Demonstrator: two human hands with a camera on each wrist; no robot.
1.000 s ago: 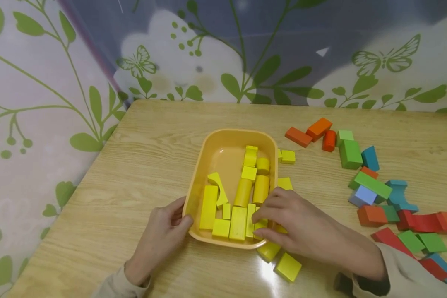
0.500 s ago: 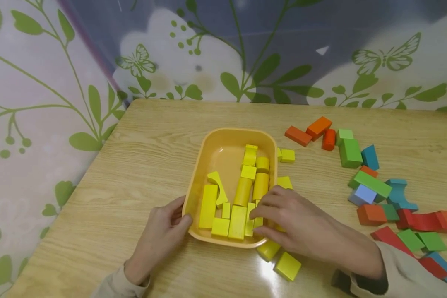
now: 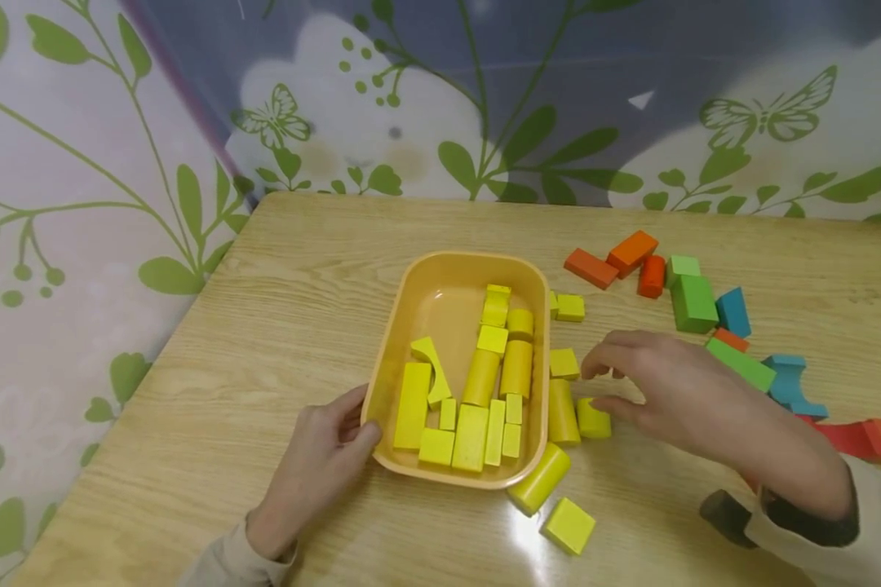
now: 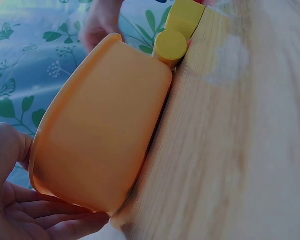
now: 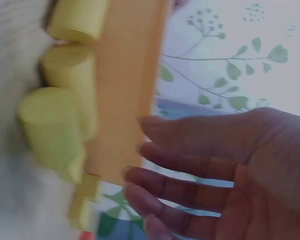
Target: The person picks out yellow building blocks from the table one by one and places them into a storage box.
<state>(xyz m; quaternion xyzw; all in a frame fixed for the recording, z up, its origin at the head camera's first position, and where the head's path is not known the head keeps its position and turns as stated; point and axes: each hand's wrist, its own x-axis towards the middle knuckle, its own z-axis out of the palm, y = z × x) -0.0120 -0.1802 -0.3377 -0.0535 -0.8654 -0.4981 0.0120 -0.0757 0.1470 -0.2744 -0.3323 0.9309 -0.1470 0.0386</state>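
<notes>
Apparently for steadiness, the left hand [image 3: 319, 465] pinches the light-orange tray [image 3: 440, 318] at its side on the tabletop [image 3: 279, 310].
The right hand [image 3: 668, 395], loosely spread and holding nothing, is near a short yellow cylinder [image 3: 596, 421] outside it; yellow blocks [image 3: 472, 439] lie inside, perhaps grouped by colour.

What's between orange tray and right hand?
In the head view, a yellow block, a long yellow cylinder and a short yellow cylinder lie between orange tray and right hand.

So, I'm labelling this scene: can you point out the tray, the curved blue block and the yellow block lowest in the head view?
Tray [image 3: 444, 326]: head view, bare floor.
Curved blue block [image 3: 783, 386]: head view, middle.
Yellow block [image 3: 568, 526]: head view, top face.
</notes>
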